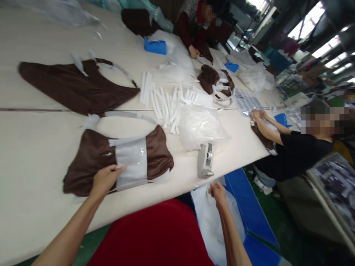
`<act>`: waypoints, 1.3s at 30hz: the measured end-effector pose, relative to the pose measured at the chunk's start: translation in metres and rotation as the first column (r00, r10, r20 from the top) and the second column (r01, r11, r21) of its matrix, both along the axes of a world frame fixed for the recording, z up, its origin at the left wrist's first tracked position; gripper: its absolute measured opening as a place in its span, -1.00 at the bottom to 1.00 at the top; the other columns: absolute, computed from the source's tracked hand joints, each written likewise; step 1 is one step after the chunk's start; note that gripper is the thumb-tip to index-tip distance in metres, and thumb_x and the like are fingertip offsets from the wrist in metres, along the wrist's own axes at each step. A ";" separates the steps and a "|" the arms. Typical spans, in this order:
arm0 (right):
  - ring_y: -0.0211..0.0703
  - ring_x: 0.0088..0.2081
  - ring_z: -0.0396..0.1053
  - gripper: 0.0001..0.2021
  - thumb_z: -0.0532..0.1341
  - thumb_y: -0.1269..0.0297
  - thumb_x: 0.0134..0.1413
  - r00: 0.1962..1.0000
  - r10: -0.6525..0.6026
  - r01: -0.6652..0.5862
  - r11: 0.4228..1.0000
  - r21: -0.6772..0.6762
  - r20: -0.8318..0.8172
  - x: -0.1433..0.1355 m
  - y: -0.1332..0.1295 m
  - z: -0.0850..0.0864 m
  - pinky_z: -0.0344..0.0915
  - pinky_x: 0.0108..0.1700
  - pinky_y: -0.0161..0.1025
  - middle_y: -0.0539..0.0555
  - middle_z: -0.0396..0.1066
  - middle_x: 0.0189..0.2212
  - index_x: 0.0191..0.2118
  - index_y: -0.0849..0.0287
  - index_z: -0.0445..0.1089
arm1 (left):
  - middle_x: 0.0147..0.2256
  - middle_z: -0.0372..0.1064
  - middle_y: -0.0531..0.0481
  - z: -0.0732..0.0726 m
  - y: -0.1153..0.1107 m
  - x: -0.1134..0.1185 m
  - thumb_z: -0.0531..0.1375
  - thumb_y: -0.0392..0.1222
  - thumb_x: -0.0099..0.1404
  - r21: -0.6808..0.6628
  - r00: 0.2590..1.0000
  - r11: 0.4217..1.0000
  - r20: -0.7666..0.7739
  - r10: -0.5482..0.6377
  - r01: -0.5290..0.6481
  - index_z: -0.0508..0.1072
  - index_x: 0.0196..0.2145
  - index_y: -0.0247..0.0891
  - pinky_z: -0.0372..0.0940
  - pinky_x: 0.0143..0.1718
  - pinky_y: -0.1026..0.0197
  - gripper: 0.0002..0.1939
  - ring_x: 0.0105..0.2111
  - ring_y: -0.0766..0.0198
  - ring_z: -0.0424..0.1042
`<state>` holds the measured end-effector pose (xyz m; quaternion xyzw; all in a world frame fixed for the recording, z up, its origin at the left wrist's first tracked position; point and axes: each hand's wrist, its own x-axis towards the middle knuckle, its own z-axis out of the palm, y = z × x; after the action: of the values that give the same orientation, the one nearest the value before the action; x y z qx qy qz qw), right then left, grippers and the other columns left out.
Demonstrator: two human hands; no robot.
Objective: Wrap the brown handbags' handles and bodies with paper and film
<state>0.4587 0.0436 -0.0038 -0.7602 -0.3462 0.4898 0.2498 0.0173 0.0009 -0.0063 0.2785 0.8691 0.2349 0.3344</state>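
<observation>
A brown bag (159, 155) lies on the table with a pale translucent wrap (134, 157) around its middle. My left hand (107, 179) rests on the bag, its fingertips at the wrap's left part. Beyond the table's front edge, my right hand (218, 193) is closed, over a white sheet (206, 218) in a blue bin; whether something small is between its fingers cannot be made out. A tape dispenser (205, 161) stands at the edge, just above my right hand in the view. The bag's strap, in pale wrapping, runs behind it.
Another brown bag (72, 83) lies farther back on the left. White foam strips (163, 101) and a clear plastic pile (202, 125) occupy the middle. Two people work farther along the table (238, 144), handling brown items. A blue bin (246, 203) sits below the edge.
</observation>
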 end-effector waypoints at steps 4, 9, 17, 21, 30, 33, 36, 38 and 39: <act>-0.23 -0.68 0.15 -0.65 0.23 -0.09 -0.31 0.966 0.253 -0.242 0.957 -0.160 0.058 0.011 -0.017 0.001 -0.04 -0.60 -0.30 -0.02 0.25 -0.75 -0.63 0.07 0.17 | -0.65 0.19 0.10 -0.004 -0.003 0.001 0.13 0.11 0.00 0.067 0.999 0.998 0.036 0.008 -0.010 0.30 -0.64 -0.21 0.02 -0.44 0.27 -0.67 -0.49 0.25 0.23; -0.20 -0.50 0.31 -0.69 0.16 -0.02 0.08 0.519 0.840 -0.849 0.528 0.023 -0.156 -0.078 0.038 0.038 0.20 -0.38 -0.27 -0.01 0.39 -0.60 -0.45 0.13 0.33 | -0.66 0.12 0.13 -0.006 -0.004 0.001 0.15 0.06 -0.02 0.091 0.995 0.993 0.077 0.065 -0.072 0.22 -0.69 -0.20 0.01 -0.45 0.27 -0.69 -0.51 0.28 0.20; -0.18 -0.31 0.42 -0.86 0.16 0.30 0.19 -0.525 0.775 -0.839 -0.541 -0.060 0.352 -0.323 0.113 0.070 0.17 -0.29 -0.32 -0.01 0.51 -0.42 -0.39 0.11 0.42 | -0.65 0.10 0.15 -0.019 -0.008 0.003 0.18 -0.02 0.01 0.114 0.988 0.986 0.108 0.108 -0.120 0.19 -0.70 -0.21 0.03 -0.43 0.26 -0.69 -0.53 0.31 0.18; -0.06 -0.18 0.48 -0.92 0.26 0.40 0.02 -0.656 0.596 -0.735 -0.644 -0.212 0.462 -0.384 0.112 0.047 0.28 -0.21 -0.25 0.05 0.57 -0.32 -0.41 0.10 0.50 | -0.62 0.16 0.13 -0.024 -0.009 0.004 0.19 -0.05 0.02 0.127 0.987 0.984 0.117 0.113 -0.127 0.25 -0.68 -0.22 0.05 -0.40 0.26 -0.72 -0.50 0.30 0.22; 0.09 -0.10 0.49 -0.81 0.38 0.25 -0.04 -0.507 0.659 -0.848 -0.496 -0.185 0.555 -0.408 0.120 0.018 0.34 -0.06 -0.12 0.24 0.57 -0.25 -0.27 0.21 0.54 | -0.62 0.18 0.12 -0.026 -0.010 0.005 0.19 -0.03 0.08 0.120 0.988 0.986 0.117 0.104 -0.118 0.25 -0.67 -0.22 0.09 -0.38 0.28 -0.69 -0.46 0.29 0.25; 0.15 -0.06 0.47 -0.68 0.23 0.10 0.19 -0.401 0.668 -0.911 -0.365 -0.193 0.627 -0.385 0.136 0.035 0.33 -0.05 -0.05 0.34 0.54 -0.20 -0.14 0.28 0.50 | -0.60 0.23 0.11 -0.025 -0.010 0.004 0.19 -0.03 0.07 0.114 0.989 0.988 0.118 0.093 -0.106 0.28 -0.67 -0.22 0.09 -0.37 0.27 -0.71 -0.47 0.29 0.27; 0.18 0.12 0.34 -0.56 -0.04 0.13 0.38 -0.123 0.604 -0.982 -0.188 -0.010 0.787 -0.345 0.127 0.043 0.25 0.10 0.05 0.43 0.42 0.04 0.10 0.33 0.38 | -0.59 0.24 0.11 -0.025 -0.010 0.002 0.18 -0.05 0.06 0.106 0.991 0.990 0.103 0.087 -0.098 0.26 -0.67 -0.22 0.08 -0.37 0.27 -0.72 -0.47 0.28 0.28; 0.17 0.31 0.10 -0.54 -0.07 0.17 0.39 -0.011 0.547 -0.954 -0.256 0.155 0.837 -0.318 0.107 0.031 0.03 0.27 0.15 0.35 0.20 0.27 0.27 0.25 0.22 | -0.60 0.24 0.10 -0.024 -0.010 0.001 0.17 -0.06 0.07 0.100 0.993 0.991 0.082 0.082 -0.090 0.25 -0.67 -0.21 0.08 -0.38 0.27 -0.72 -0.48 0.28 0.28; 0.15 0.37 -0.02 -0.52 -0.04 0.16 0.38 -0.037 0.543 -0.919 -0.349 0.185 0.839 -0.308 0.096 0.021 -0.11 0.33 0.20 0.28 0.09 0.34 0.33 0.18 0.13 | -0.60 0.24 0.10 -0.024 -0.010 0.001 0.17 -0.06 0.07 0.097 0.995 0.992 0.071 0.074 -0.081 0.25 -0.67 -0.21 0.08 -0.38 0.27 -0.72 -0.48 0.28 0.29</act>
<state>0.1506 0.1393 0.0171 -0.1559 -0.9788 0.1173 0.0624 0.0186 -0.0090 -0.0303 0.2527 0.8548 0.2999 0.3400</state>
